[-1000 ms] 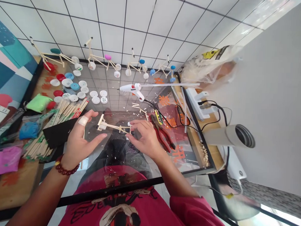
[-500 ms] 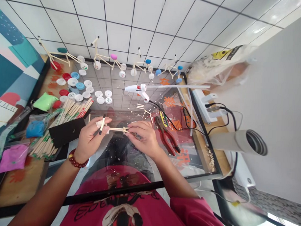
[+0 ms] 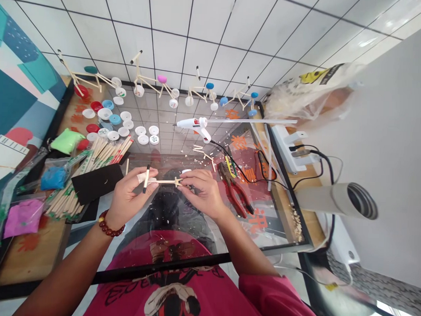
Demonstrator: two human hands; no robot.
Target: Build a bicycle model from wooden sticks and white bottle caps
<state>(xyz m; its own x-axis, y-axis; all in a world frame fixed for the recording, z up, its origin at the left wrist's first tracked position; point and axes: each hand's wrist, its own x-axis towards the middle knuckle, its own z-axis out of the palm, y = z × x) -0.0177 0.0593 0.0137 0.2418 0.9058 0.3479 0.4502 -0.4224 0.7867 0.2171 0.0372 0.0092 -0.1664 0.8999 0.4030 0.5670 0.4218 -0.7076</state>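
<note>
Between my two hands, above the glass tabletop, lies a small frame of wooden sticks (image 3: 167, 182). My left hand (image 3: 130, 192) pinches its left end, where a short crosspiece with black tips (image 3: 146, 179) stands across the fingers. A white wrap covers part of one left finger. My right hand (image 3: 203, 190) is closed at the other end, fingertips on the small stick joint (image 3: 177, 181). A white bottle cap (image 3: 186, 172) shows just behind the right fingertips; whether it touches the frame I cannot tell.
A white glue gun (image 3: 194, 125) lies ahead, its cord running right past red-handled pliers (image 3: 235, 189). Bottle caps (image 3: 123, 132), chopsticks (image 3: 93, 158) and bagged clay (image 3: 24, 217) are at left. Several stick-and-cap models (image 3: 161, 85) line the back edge. A power strip (image 3: 287, 149) sits right.
The stick frame has turned slightly in my hands, and its two long sticks now look like one. The whole view has shifted a little. Both hands keep their hold.
</note>
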